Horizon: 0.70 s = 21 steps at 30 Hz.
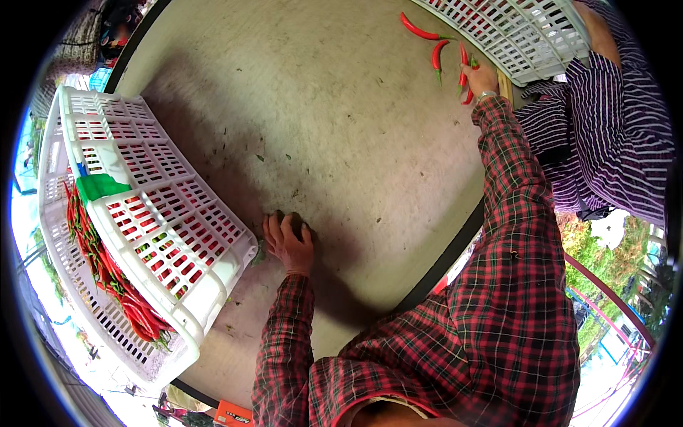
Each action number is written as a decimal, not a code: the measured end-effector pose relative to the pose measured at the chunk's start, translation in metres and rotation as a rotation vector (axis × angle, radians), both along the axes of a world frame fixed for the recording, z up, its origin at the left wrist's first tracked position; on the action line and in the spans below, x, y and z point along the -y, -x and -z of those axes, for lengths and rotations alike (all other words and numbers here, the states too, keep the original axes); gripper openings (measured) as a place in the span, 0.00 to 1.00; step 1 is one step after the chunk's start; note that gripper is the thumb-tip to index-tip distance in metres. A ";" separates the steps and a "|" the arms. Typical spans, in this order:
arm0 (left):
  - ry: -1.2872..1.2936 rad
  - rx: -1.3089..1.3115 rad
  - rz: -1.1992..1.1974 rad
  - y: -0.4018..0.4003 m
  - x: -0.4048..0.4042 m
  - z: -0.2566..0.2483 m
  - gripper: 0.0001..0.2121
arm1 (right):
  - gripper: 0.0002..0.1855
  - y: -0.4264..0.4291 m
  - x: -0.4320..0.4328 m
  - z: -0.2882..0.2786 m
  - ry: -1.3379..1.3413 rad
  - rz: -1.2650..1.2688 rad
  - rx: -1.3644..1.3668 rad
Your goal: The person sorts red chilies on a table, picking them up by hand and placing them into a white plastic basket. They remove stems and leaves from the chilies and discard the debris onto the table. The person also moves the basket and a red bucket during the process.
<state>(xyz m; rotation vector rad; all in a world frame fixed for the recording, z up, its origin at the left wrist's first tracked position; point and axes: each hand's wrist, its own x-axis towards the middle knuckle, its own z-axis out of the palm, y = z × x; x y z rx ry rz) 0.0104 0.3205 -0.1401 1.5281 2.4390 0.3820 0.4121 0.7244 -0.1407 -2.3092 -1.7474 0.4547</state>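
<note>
At the far right of the table [320, 128], my right hand [483, 80] grips red chili peppers [462, 53]. Its thumb lies across one pepper, and the end of another pokes out below the palm; the other fingers are mostly hidden. Just beyond the hand lie two loose peppers, a curved one [437, 55] and a longer one [419, 29], both with green stems. My left hand [291, 246] rests on the tabletop with its fingers apart and nothing visible in it. It is close to the corner of a white slatted plastic basket [176, 224], which holds many red chili peppers [122, 299].
A second white basket [512, 37] with red contents stands at the upper right. A person in a striped garment [613, 133] is beside it. Green tape [101, 187] wraps the left basket's rim. Leaf bits dot the tabletop. An orange box [233, 413] sits at the bottom edge.
</note>
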 end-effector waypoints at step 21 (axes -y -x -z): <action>0.012 0.005 0.016 -0.003 -0.001 -0.007 0.19 | 0.32 0.083 -0.018 -0.001 -0.004 -0.206 0.100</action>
